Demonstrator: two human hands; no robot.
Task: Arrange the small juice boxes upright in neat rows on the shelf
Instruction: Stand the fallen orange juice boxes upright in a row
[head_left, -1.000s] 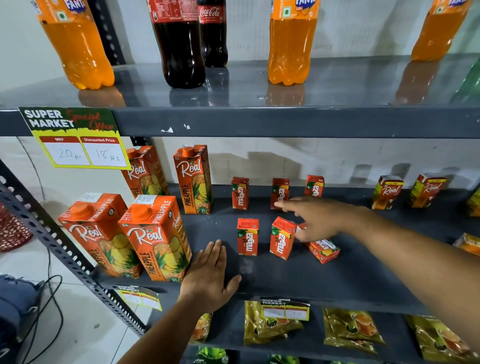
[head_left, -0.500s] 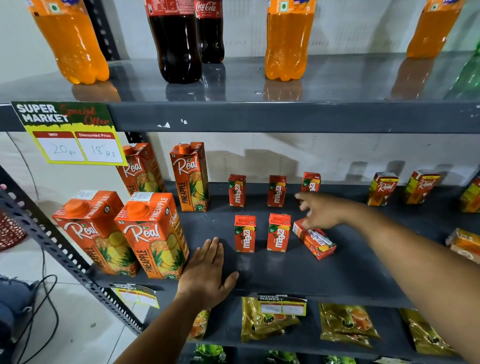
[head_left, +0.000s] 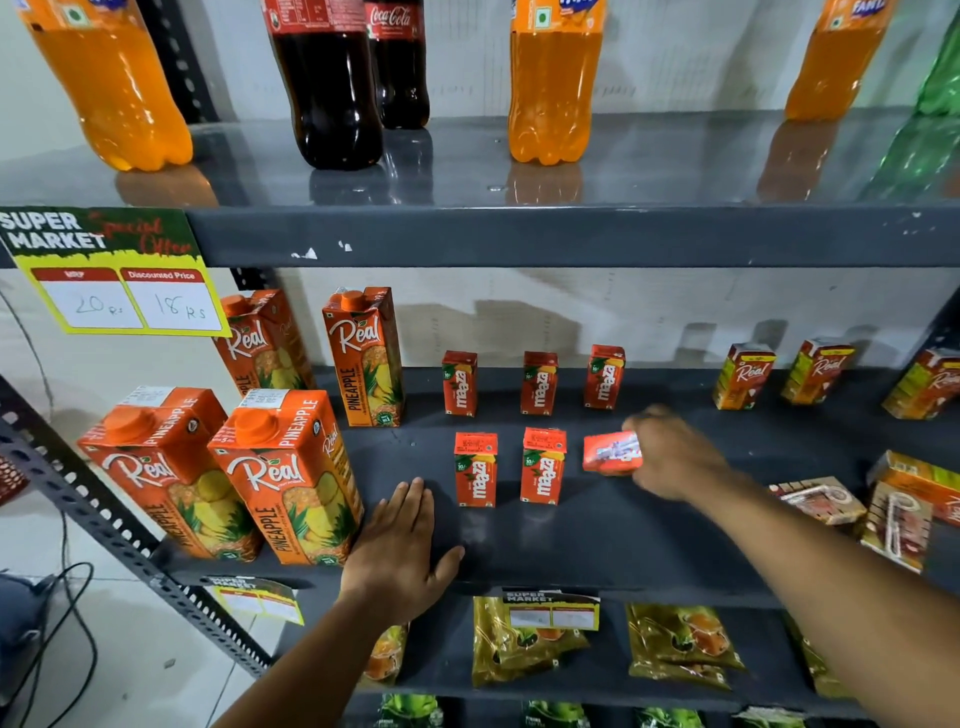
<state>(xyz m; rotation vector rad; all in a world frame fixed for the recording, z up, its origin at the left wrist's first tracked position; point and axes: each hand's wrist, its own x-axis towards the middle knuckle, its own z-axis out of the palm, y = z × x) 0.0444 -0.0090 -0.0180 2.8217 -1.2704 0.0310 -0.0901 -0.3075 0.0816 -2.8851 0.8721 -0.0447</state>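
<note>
Grey shelf (head_left: 571, 545): five Maaza boxes (head_left: 543, 466) upright, three behind, two in front. My right hand (head_left: 670, 457) clasps a sixth box (head_left: 609, 453), tipped and blurred, just right of the front pair. Left hand (head_left: 400, 551) flat, fingers spread, holding nothing, beside pineapple cartons (head_left: 291, 478).

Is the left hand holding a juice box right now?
No, the left hand lies flat and empty on the shelf.

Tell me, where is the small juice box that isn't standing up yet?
The tipped juice box is in the right hand, on the middle shelf, just right of the two front-row boxes and in front of the back row's rightmost box.
</note>
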